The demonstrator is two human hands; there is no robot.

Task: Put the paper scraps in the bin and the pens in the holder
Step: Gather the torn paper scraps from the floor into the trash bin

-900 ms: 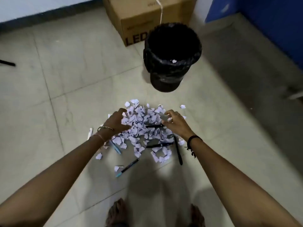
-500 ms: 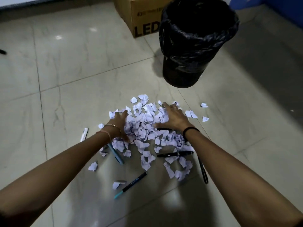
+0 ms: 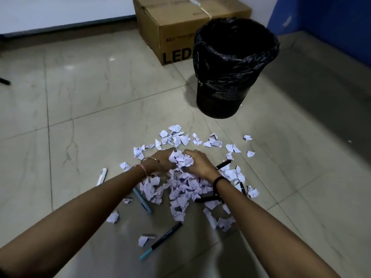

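Observation:
White paper scraps (image 3: 182, 193) lie in a heap on the tiled floor. My left hand (image 3: 162, 160) and my right hand (image 3: 199, 163) press together around a bunch of scraps (image 3: 181, 158) just above the heap. Several pens lie among the scraps: a black-and-teal pen (image 3: 161, 242) near me, a grey-blue pen (image 3: 141, 199) under my left forearm, a white pen (image 3: 102, 176) at the left, a black pen (image 3: 223, 164) by my right hand. The bin (image 3: 233, 67) with a black liner stands beyond the heap, to the right. No pen holder is in view.
A cardboard box (image 3: 180, 27) marked LED stands behind the bin against the white wall. A blue wall (image 3: 331, 21) runs along the right. Loose scraps (image 3: 248, 137) lie scattered toward the bin. A dark object (image 3: 4, 81) pokes in at the far left.
Both hands have drawn together from the sides of the heap and gathered a bunch of scraps between them. The view has shifted so the bin sits farther right.

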